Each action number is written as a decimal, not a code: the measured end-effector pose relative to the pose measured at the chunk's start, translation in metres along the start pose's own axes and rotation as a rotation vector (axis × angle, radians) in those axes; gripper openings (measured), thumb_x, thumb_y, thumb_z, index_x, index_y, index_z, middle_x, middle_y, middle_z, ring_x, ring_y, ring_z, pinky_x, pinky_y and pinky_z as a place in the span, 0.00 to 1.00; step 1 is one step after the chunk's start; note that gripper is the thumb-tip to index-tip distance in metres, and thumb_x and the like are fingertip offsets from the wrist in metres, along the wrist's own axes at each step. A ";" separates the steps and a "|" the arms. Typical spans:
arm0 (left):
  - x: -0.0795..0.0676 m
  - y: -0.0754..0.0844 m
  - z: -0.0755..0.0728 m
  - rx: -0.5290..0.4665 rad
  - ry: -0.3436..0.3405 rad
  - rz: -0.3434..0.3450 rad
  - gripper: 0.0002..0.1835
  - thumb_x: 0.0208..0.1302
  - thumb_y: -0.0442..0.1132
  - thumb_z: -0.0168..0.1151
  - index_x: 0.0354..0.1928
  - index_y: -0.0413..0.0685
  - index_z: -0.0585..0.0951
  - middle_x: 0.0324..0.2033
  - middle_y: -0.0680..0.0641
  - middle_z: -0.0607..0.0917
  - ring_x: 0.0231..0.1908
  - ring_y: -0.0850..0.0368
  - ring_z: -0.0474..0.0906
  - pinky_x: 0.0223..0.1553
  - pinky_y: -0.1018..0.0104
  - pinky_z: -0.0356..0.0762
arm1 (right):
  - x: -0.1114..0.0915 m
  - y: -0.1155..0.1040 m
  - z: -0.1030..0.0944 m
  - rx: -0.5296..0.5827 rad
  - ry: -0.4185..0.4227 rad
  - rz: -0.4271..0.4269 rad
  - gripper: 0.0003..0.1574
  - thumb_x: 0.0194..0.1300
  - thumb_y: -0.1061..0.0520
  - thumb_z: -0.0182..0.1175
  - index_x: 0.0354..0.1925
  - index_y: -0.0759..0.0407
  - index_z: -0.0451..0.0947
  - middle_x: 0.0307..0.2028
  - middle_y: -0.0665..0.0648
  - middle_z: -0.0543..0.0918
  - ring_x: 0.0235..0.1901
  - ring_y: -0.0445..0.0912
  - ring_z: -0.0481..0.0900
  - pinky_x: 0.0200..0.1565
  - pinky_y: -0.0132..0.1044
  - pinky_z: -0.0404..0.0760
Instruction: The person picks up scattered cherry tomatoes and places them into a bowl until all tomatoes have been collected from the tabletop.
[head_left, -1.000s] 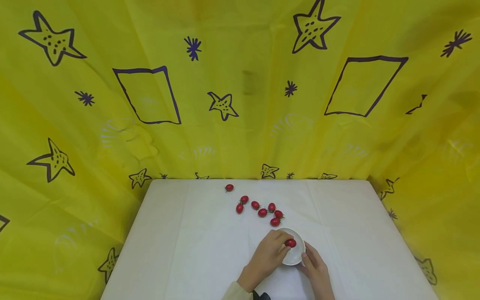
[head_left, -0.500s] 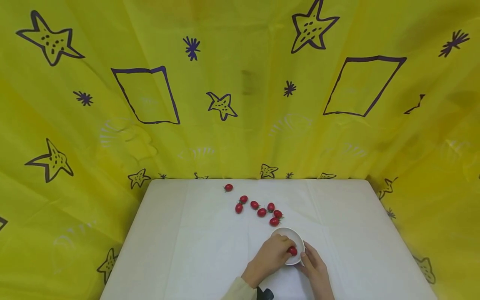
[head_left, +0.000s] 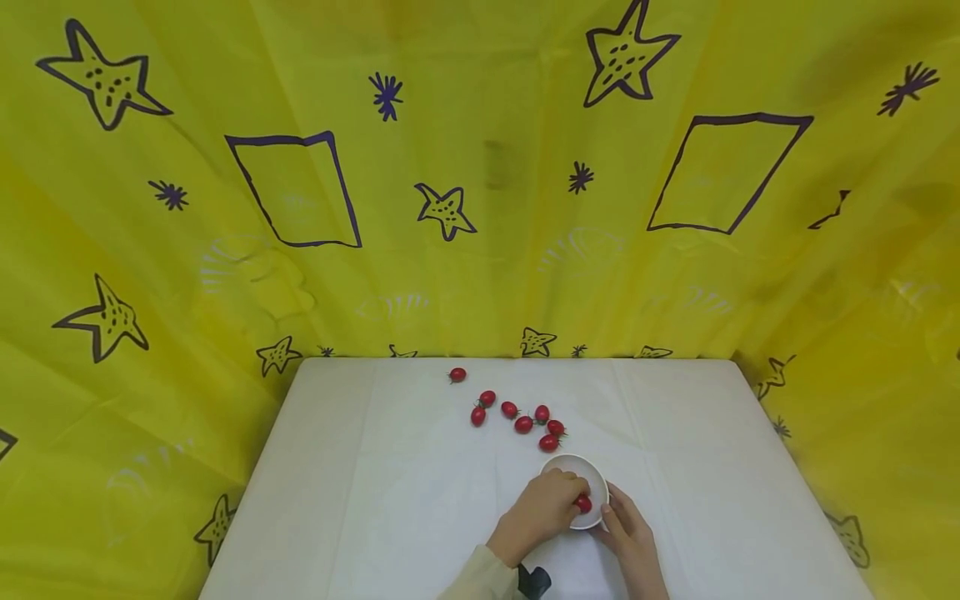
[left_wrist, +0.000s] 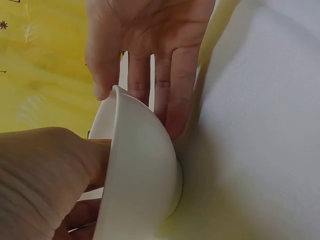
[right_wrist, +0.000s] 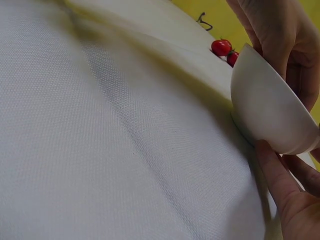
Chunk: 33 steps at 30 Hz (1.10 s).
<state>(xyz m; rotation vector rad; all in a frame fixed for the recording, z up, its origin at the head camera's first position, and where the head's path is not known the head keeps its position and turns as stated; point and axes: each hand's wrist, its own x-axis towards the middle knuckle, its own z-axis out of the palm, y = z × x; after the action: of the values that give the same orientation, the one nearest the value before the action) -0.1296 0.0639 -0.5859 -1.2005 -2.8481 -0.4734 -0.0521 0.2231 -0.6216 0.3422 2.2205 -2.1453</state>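
Observation:
A small white bowl [head_left: 597,481] stands near the front of the table. My left hand [head_left: 534,510] reaches over its rim, fingers bent around a red cherry tomato [head_left: 582,503] inside; the far fingertips are hidden. My right hand [head_left: 634,537] holds the bowl's right side, thumb at the rim. Seen from the left wrist, the thumb of the right hand [left_wrist: 150,40] lies on the rim and the fingers extend along the bowl's outside [left_wrist: 142,165]. In the right wrist view, a right-hand finger touches the lower outside of the bowl [right_wrist: 272,102].
Several cherry tomatoes [head_left: 523,425] with green stems lie scattered behind the bowl, the closest tomato [head_left: 549,443] just beyond its rim. One tomato [head_left: 457,375] is near the back edge. A yellow patterned curtain [head_left: 480,275] surrounds the white-covered table [head_left: 405,500].
My left hand has moved slightly right and lower into the bowl with the tomato, then stayed almost still. The right hand keeps its hold on the bowl.

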 end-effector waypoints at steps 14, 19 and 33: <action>0.001 -0.001 -0.003 0.076 -0.009 0.007 0.11 0.65 0.41 0.72 0.49 0.57 0.87 0.41 0.58 0.89 0.42 0.64 0.83 0.47 0.75 0.82 | 0.000 -0.001 0.000 0.007 0.002 0.023 0.37 0.83 0.53 0.51 0.78 0.71 0.55 0.73 0.82 0.61 0.51 0.18 0.75 0.54 0.34 0.87; 0.004 -0.003 -0.007 0.081 0.008 0.010 0.11 0.67 0.40 0.71 0.50 0.57 0.86 0.46 0.58 0.89 0.49 0.64 0.85 0.54 0.74 0.83 | 0.000 -0.001 -0.001 0.005 0.003 0.038 0.37 0.83 0.53 0.51 0.78 0.70 0.55 0.74 0.81 0.62 0.50 0.18 0.74 0.55 0.35 0.87; 0.015 -0.024 -0.031 -0.133 0.107 -0.046 0.15 0.73 0.39 0.66 0.59 0.52 0.83 0.54 0.52 0.88 0.57 0.59 0.83 0.62 0.69 0.81 | 0.000 -0.003 -0.002 -0.050 0.013 0.079 0.37 0.83 0.50 0.51 0.79 0.67 0.56 0.75 0.78 0.62 0.63 0.43 0.82 0.58 0.39 0.87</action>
<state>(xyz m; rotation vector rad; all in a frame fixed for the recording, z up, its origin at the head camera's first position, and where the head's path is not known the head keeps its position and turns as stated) -0.1606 0.0494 -0.5605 -1.0935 -2.7970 -0.7160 -0.0527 0.2250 -0.6183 0.4348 2.2236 -2.0501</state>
